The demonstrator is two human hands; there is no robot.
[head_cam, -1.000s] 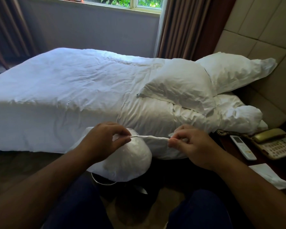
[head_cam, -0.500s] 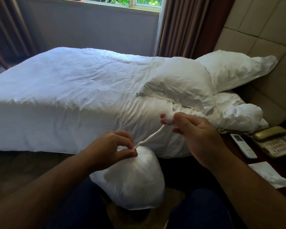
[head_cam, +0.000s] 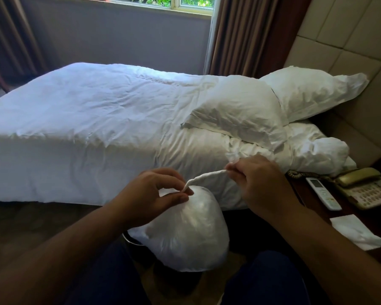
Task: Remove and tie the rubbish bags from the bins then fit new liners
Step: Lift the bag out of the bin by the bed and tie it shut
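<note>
Hotel bedroom: in front of the bed, the left hand pinches the neck of the rubbish bag, and the right hand grips its twisted tail. Bag is out; knot looks unfinished, new liner still to fit.

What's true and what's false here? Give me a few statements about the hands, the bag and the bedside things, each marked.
1. The left hand pinches the base of the twisted neck of the white rubbish bag. True.
2. The right hand holds nothing. False: it grips the far end of the twisted neck, which runs between the two hands.
3. The bag lies on top of the bed. False: it is held up in front of the bed, near the person's knees.
4. A remote control lies beside a telephone. True.
</note>
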